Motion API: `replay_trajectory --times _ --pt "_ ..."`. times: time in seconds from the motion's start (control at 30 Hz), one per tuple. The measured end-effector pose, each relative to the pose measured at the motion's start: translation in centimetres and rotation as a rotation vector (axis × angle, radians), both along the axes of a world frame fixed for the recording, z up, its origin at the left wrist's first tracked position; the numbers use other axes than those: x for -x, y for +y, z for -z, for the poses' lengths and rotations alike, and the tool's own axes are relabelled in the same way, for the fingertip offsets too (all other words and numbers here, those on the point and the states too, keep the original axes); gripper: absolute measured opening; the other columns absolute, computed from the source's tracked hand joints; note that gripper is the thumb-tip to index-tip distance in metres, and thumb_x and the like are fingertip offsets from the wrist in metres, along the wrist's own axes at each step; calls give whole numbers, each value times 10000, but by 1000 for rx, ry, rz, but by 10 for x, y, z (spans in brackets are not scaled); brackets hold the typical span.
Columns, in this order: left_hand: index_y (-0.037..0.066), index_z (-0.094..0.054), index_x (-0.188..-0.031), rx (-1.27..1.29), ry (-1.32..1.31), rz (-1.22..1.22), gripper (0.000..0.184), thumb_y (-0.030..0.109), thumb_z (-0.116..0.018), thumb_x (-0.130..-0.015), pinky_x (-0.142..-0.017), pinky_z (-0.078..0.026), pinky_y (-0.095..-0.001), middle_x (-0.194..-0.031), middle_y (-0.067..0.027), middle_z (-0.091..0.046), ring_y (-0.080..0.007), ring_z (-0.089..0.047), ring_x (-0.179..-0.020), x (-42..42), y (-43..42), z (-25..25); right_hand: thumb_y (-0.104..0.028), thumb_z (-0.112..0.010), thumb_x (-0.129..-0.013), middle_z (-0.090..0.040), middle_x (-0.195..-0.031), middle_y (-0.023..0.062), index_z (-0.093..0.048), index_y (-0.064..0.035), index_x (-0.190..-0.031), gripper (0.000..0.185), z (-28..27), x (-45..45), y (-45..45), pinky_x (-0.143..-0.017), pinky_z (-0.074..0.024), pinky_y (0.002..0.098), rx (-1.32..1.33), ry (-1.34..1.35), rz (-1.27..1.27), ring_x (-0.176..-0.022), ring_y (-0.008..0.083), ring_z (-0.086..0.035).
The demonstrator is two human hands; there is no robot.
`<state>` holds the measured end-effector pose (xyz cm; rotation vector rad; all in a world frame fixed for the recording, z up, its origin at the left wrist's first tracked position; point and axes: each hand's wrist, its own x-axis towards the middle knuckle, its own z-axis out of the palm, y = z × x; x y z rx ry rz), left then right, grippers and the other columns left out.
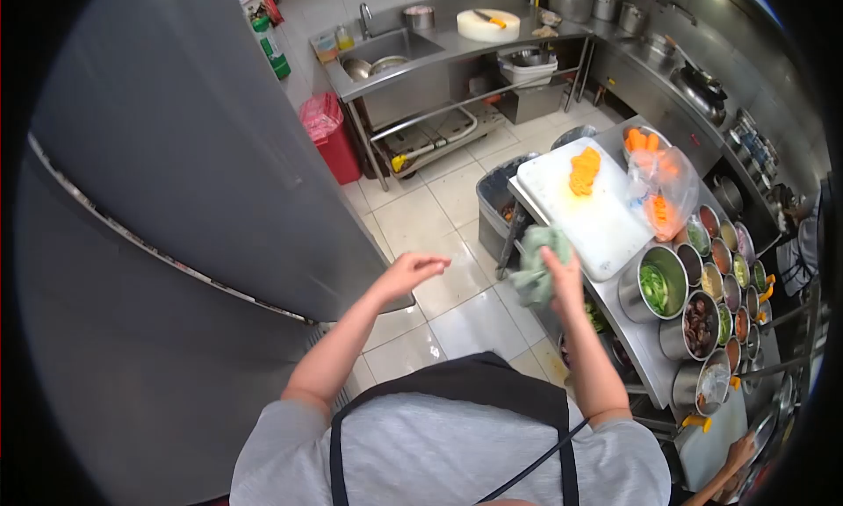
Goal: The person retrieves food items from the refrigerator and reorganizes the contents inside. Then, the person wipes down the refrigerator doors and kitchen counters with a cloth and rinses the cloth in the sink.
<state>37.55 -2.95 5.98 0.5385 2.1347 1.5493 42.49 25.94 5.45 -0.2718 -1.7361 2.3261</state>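
Note:
My right hand [565, 278] is closed around a crumpled pale green cloth [533, 267], held beside the near left edge of a white cutting board [608, 234]. A pile of sliced carrot [583, 172] lies on that board. Over the tiled floor, between the fridge and the worktable, my left hand [409, 274] hangs in the air with fingers stretched out and nothing in them. To the right of the board is a clear plastic bag [672, 186] with carrots in it.
Metal pots of chopped food, one with green vegetables [654, 287], crowd the worktable. Below its left side stands a grey bin [496, 190]. A large grey fridge [193, 155] fills the left. At lower right another person's hand [742, 452] shows. A sink [395, 50] is at the back.

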Motion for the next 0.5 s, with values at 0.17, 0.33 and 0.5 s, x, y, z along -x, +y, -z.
replay_trajectory --times 0.17,0.33,0.5 --pt "22 -599 -1032 265 181 -76 314 261 -550 -834 -723 -449 -252 -903 -70 -632 -129 -583 -807 168 24 38 -190 -552 -846 -568 -913 63 -498 -17 -1077 294 -1 57 77 -664 -468 289 17 -64 224 -786 150 -561" --pt "44 -642 -926 340 213 -274 309 305 -594 -768 -735 -460 -304 -846 -101 -651 -195 -600 -799 285 38 96 -385 -481 -871 -569 -880 89 -493 -16 -1060 414 -3 144 111 -560 -505 322 59 -72 304 -674 195 -595" --pt "41 -647 -893 466 -43 -372 343 341 -620 -731 -638 -491 -313 -802 -107 -636 -216 -622 -725 359 1 141 -363 -510 -864 -549 -885 68 -481 5 -1040 410 18 249 101 -615 -484 305 206 -102 151 -737 163 -569"
